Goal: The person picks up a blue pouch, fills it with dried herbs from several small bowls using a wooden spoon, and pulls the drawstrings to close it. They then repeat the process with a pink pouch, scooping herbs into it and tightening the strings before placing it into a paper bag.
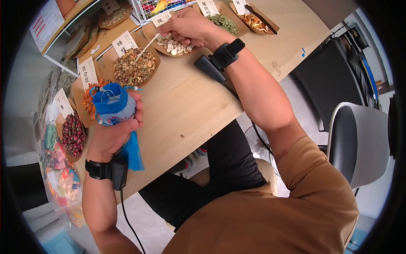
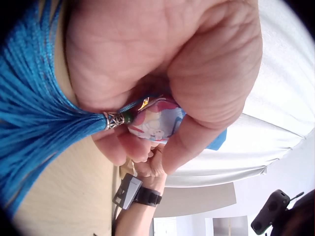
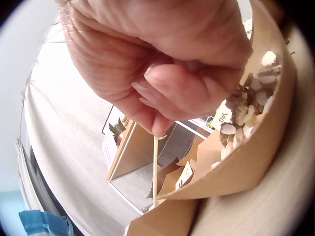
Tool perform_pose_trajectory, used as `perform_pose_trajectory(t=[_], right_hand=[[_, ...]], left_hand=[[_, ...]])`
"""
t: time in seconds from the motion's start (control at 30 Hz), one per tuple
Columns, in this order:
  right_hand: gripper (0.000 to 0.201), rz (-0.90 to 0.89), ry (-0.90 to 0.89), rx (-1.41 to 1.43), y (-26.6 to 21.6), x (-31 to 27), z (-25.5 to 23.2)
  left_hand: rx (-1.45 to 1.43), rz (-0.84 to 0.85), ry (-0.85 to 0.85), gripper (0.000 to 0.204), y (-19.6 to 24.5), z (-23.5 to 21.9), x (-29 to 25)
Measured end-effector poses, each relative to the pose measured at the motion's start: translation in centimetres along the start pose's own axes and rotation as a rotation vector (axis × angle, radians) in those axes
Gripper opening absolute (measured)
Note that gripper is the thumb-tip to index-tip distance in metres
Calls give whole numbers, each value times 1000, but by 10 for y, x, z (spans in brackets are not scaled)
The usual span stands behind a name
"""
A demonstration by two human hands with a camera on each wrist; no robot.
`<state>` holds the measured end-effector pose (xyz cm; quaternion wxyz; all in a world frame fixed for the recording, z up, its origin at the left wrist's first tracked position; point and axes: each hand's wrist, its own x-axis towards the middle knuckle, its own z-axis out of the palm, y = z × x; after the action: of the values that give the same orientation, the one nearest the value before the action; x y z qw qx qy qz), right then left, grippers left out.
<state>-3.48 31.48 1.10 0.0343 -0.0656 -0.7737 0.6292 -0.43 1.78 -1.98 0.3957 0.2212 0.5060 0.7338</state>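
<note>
In the head view the left hand (image 1: 120, 129) grips a blue drawstring pouch (image 1: 111, 111), its mouth open upward and a blue tassel (image 1: 133, 154) hanging below. The left wrist view shows the thumb and fingers (image 2: 184, 145) around the printed pouch (image 2: 157, 120). My right hand (image 1: 186, 27) pinches a thin pale stick (image 1: 148, 47), whose lower end reaches the tray of brown chopped pieces (image 1: 131, 70). Under that hand lies a tray of whitish slices (image 1: 173, 45). The right wrist view shows the stick (image 3: 155, 172) below the pinching fingertips.
Trays of dark red buds (image 1: 72, 134), orange dried flowers (image 1: 89, 101), green leaves (image 1: 223, 24) and yellowish-brown pieces (image 1: 253, 23) line the table (image 1: 190, 97), with label cards. A white wire basket (image 1: 148, 9) stands behind; plastic-bagged items (image 1: 63, 178) lie at left.
</note>
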Motion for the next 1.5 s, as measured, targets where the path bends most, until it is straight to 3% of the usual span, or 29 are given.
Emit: perform_pose_trajectory(t=[0.2,0.73,1.0,1.17,1.27,1.37,1.5], right_hand=[[28,90,-5,-66,-9,-3,0],[26,144,29,218,-15,-5,-4],[23,-3,-136,424,-32,-23,-3],[23,-155,-233,368,-35,-35,8],[21,-278,-190,205,-34,-38,11],[21,-321,-167,219,-33,-37,10],[30,-253,11,333,-35,-29,6]], left_hand=[[-10,2,25,56,0,-4,-2],[-84,7,-58,52,1,-6,0],[-101,-3,-35,49,0,-3,0],[-101,-38,-39,49,0,-5,-1],[-97,-22,-52,50,-1,-4,0],[-91,-34,-31,52,1,-3,-1],[-94,-21,-44,53,-2,-5,-1]])
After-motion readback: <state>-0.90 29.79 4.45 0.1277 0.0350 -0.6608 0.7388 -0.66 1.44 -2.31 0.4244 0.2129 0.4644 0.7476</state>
